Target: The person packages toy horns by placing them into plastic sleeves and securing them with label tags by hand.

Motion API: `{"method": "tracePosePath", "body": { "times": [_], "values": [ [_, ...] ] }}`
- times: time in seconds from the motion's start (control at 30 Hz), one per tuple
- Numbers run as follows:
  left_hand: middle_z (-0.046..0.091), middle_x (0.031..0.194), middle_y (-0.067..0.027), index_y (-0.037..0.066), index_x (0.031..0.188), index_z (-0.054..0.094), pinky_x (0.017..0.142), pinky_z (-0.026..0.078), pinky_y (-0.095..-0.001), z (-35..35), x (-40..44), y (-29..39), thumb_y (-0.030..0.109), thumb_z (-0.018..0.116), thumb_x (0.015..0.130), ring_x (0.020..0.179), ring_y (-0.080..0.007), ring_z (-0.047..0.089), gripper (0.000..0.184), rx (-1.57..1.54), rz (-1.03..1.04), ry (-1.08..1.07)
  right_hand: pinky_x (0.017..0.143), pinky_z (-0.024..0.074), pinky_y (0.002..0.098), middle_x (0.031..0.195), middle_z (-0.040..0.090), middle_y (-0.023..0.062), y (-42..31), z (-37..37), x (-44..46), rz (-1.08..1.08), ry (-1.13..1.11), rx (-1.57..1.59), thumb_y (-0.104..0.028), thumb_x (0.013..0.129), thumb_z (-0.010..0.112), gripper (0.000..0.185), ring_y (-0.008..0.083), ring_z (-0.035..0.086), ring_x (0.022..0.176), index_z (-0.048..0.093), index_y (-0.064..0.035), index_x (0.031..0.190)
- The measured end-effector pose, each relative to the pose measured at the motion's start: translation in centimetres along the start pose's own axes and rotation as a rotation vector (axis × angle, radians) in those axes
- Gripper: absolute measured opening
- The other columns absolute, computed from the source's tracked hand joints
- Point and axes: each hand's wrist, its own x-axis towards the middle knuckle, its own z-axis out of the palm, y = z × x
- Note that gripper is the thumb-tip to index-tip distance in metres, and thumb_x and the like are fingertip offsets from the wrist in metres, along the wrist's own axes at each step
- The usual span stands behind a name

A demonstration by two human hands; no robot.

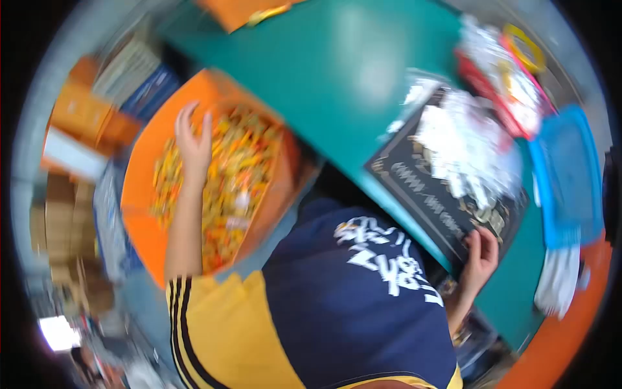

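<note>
My left hand [194,142] is over a large orange bin [139,188], its fingers spread and nothing visible in them. Small yellow, orange and brown pieces [243,155] fill the bin; blur hides their exact kind. On the right, my right hand [481,256] rests at the near edge of a black board [414,185] with pale printing. Its fingers are loosely curved and apart, close to some small tan pieces [492,220] on the board. A heap of white and clear plastic packets [460,142] lies on the board's far part.
The board lies on a green table [324,71]. Beyond it are a red-edged container [492,84] with clear plastic, a yellow tape roll [523,48] and a blue tray [567,175]. A white cloth [558,282] hangs near the right edge. Cardboard boxes [61,220] stand left.
</note>
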Motion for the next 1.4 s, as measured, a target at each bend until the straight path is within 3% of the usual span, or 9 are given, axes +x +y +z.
{"method": "tracePosePath", "body": {
  "times": [0.13, 0.27, 0.5, 0.63, 0.67, 0.8, 0.97, 1.1, 1.4],
  "values": [
    [0.064, 0.103, -0.0164, 0.002, 0.103, 0.061, 0.086, 0.046, -0.0391, -2.7, -8.9, -13.6, 0.032, 0.067, 0.083, 0.097, -0.0313, 0.061, 0.036, 0.311, -0.393, -0.249, 0.071, 0.0457, 0.0196, 0.097, 0.061, 0.0040, 0.2, 0.2, 0.1, -0.028, -0.074, -0.086, -0.001, 0.090, 0.060, 0.017, 0.0077, 0.056, 0.079, 0.060, 0.0019, 0.106],
    [0.064, 0.107, -0.0194, 0.000, 0.119, 0.055, 0.083, 0.049, -0.0390, 2.0, -20.5, -15.3, 0.052, 0.071, 0.073, 0.100, -0.0313, 0.062, 0.072, 0.144, -0.990, -1.132, 0.071, 0.0452, 0.0196, 0.094, 0.061, 0.0035, 0.5, 0.9, 0.1, -0.075, -0.078, -0.161, -0.002, 0.091, 0.060, 0.018, 0.0076, 0.056, 0.079, 0.060, 0.0020, 0.108],
    [0.066, 0.094, -0.0215, 0.005, 0.100, 0.063, 0.076, 0.050, -0.0444, 5.4, -24.7, -13.2, 0.035, 0.064, 0.078, 0.087, -0.0362, 0.065, 0.037, 0.061, -0.698, -0.995, 0.069, 0.0440, 0.0201, 0.088, 0.061, 0.0020, -2.7, 2.9, -0.7, -0.078, -0.053, -0.337, -0.002, 0.086, 0.064, 0.010, 0.0071, 0.056, 0.077, 0.064, -0.0002, 0.096],
    [0.063, 0.094, -0.0133, 0.002, 0.116, 0.055, 0.065, 0.051, -0.0367, 2.4, -17.9, -16.4, 0.021, 0.065, 0.079, 0.076, -0.0230, 0.062, 0.043, -0.113, -1.030, -0.514, 0.065, 0.0446, 0.0211, 0.086, 0.063, 0.0020, -4.3, 2.1, -0.5, -0.127, -0.025, -0.351, -0.002, 0.084, 0.065, 0.009, 0.0075, 0.057, 0.071, 0.064, -0.0010, 0.093],
    [0.063, 0.091, -0.0134, 0.001, 0.118, 0.052, 0.064, 0.050, -0.0328, 0.4, -13.2, -11.4, 0.020, 0.066, 0.081, 0.080, -0.0197, 0.060, 0.044, 0.143, -0.728, -0.247, 0.065, 0.0449, 0.0218, 0.087, 0.063, 0.0032, -4.6, 2.1, -0.6, -0.162, 0.005, -0.343, -0.002, 0.084, 0.065, 0.010, 0.0084, 0.057, 0.072, 0.064, -0.0007, 0.093],
    [0.057, 0.101, -0.0059, 0.001, 0.127, 0.044, 0.067, 0.049, -0.0287, -3.3, -2.2, -0.7, 0.021, 0.065, 0.087, 0.084, -0.0144, 0.057, 0.049, -0.513, -0.679, -0.070, 0.070, 0.0449, 0.0226, 0.090, 0.062, 0.0036, -5.6, 2.1, -1.6, -0.141, 0.001, -0.171, -0.002, 0.082, 0.067, 0.019, 0.0092, 0.058, 0.080, 0.062, -0.0009, 0.101],
    [0.057, 0.110, -0.0070, 0.003, 0.124, 0.051, 0.082, 0.047, -0.0310, 1.1, 1.1, 18.5, 0.012, 0.071, 0.079, 0.095, -0.0169, 0.057, 0.050, -0.853, -0.090, -0.526, 0.076, 0.0458, 0.0266, 0.102, 0.059, 0.0055, -6.0, 2.6, -3.0, -0.115, -0.116, 0.105, -0.003, 0.077, 0.070, 0.048, 0.0125, 0.060, 0.086, 0.051, -0.0059, 0.122],
    [0.062, 0.099, -0.0130, 0.006, 0.112, 0.061, 0.081, 0.049, -0.0375, 4.2, 0.2, 31.4, 0.016, 0.079, 0.066, 0.090, -0.0299, 0.061, 0.050, -0.848, 0.599, -0.835, 0.097, 0.0390, 0.0357, 0.136, 0.040, 0.0091, -7.4, 3.7, -3.9, -0.114, -0.229, 0.308, -0.016, 0.072, 0.079, 0.087, 0.0193, 0.044, 0.123, 0.027, -0.0096, 0.142],
    [0.042, 0.136, -0.0215, 0.001, 0.134, 0.041, 0.101, 0.038, -0.0411, 6.8, -4.4, 38.1, 0.029, 0.080, 0.072, 0.121, -0.0369, 0.046, 0.079, -1.089, 1.148, -1.242, 0.086, 0.0473, 0.0299, 0.103, 0.063, 0.0054, -9.3, -6.2, -6.7, 0.189, 0.223, 0.288, -0.008, 0.084, 0.067, 0.040, 0.0131, 0.058, 0.099, 0.052, -0.0013, 0.121]
  ]
}}
